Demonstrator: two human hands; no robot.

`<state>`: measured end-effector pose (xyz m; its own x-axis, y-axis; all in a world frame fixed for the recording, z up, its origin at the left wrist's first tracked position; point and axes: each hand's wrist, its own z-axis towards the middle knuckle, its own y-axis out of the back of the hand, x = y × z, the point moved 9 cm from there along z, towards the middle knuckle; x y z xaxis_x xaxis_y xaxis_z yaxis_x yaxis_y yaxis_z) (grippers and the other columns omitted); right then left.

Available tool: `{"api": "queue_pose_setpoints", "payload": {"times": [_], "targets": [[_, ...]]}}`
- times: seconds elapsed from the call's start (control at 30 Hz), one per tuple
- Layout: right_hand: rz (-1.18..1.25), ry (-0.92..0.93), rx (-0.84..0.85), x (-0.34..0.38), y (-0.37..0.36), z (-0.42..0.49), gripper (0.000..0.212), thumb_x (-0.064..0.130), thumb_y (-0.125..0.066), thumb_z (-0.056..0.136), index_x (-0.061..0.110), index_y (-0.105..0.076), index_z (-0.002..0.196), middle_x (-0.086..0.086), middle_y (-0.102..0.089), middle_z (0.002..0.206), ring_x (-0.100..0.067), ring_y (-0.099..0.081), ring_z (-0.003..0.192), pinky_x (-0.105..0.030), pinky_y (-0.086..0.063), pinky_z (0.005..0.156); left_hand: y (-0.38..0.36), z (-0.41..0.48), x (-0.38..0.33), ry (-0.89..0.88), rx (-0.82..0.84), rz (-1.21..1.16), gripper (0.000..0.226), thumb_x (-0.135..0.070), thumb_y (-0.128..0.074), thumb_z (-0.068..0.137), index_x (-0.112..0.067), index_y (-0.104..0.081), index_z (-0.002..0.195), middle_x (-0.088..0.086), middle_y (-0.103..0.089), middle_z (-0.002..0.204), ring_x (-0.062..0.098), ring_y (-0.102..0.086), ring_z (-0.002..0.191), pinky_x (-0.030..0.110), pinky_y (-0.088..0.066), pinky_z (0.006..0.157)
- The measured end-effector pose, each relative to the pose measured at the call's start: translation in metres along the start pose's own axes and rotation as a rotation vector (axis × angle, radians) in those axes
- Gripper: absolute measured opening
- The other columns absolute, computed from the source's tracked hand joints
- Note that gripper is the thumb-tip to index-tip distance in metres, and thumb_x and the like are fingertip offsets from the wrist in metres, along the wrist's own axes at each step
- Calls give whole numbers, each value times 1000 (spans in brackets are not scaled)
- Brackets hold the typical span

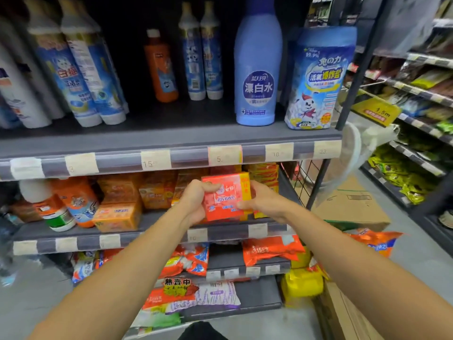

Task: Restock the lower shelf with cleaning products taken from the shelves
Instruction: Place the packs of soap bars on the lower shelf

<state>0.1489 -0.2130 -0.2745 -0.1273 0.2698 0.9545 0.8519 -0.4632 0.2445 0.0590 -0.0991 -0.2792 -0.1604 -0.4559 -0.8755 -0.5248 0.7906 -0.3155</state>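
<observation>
A red soap pack (226,196) with a yellow side strip is held in front of the middle shelf (157,230). My left hand (196,201) grips its left edge, thumb on top. My right hand (263,201) grips its right edge. Orange soap packs (117,215) sit stacked on that same shelf to the left and behind. Lower down, the lower shelf (245,268) carries red and orange detergent bags (272,250).
The top shelf holds a tall blue bleach bottle (257,69), a blue-white tub (316,82), spray bottles (81,77) and an orange bottle (160,67). A cardboard box (353,204) and yellow bags (301,283) lie on the floor at right. Another aisle's shelves (416,94) stand far right.
</observation>
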Motion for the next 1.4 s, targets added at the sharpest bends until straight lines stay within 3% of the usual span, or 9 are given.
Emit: {"api": "queue_pose_setpoints", "payload": {"times": [0.23,0.33,0.47,0.6,0.83,0.97,1.03,1.2,1.4], "targets": [[-75,-2,-290,-2,34,32,42,16,-84,71,5,-66,107,-5,-73,98,-18,-70,86,-36,-57,77,3,34,-30,-134,77,193,35,-1,-71,72,-8,-71,106,12,-76,104,27,-73,96,41,-58,78],[-179,-80,-314,-10,36,47,30,27,-82,74,11,-70,97,3,-70,88,-8,-65,76,-23,-50,60,8,49,-35,-111,75,348,27,-5,-72,77,-11,-70,103,4,-78,97,19,-74,90,38,-58,80],[-226,-39,-322,-14,32,60,43,25,-81,75,14,-65,113,-2,-69,107,-16,-66,93,-31,-55,81,10,60,-31,-65,97,407,33,-12,-75,68,-14,-68,100,-3,-79,85,18,-72,88,37,-54,79],[-244,-10,-333,-19,32,58,42,23,-81,75,20,-62,113,9,-63,93,2,-57,75,-12,-42,57,13,70,-19,-57,99,397,15,-1,-66,84,-12,-67,94,-4,-78,80,13,-70,84,30,-53,76],[-206,-69,-295,-30,33,61,30,23,-78,79,19,-66,105,1,-68,102,-21,-66,99,-33,-52,84,11,69,-16,-43,101,404,18,-5,-66,86,-15,-65,101,-1,-77,89,17,-71,89,31,-55,69],[-209,-57,-338,-30,36,52,35,28,-75,82,15,-64,112,2,-67,102,-14,-63,89,-25,-50,71,16,62,-2,-19,51,491,24,-7,-70,84,-18,-64,104,1,-73,103,18,-68,97,35,-54,80],[-170,-98,-354,-39,31,46,26,28,-71,86,13,-65,107,1,-69,100,-10,-62,82,-24,-48,64,28,59,7,-57,-106,508,29,-1,-71,80,-16,-63,103,4,-71,106,21,-66,97,41,-54,86],[2,-80,-326,-48,9,33,26,0,-62,88,16,-56,107,-7,-66,113,-26,-61,109,-48,-51,94,28,34,22,-224,-292,409,52,17,-50,72,-13,-54,114,9,-66,108,26,-63,99,47,-57,84],[31,-28,-230,-37,-6,20,31,4,-61,89,30,-53,104,4,-63,113,-18,-59,111,-42,-52,94,20,31,21,-215,-235,428,56,22,-40,75,-10,-54,120,12,-66,113,26,-64,103,52,-57,86]]}}
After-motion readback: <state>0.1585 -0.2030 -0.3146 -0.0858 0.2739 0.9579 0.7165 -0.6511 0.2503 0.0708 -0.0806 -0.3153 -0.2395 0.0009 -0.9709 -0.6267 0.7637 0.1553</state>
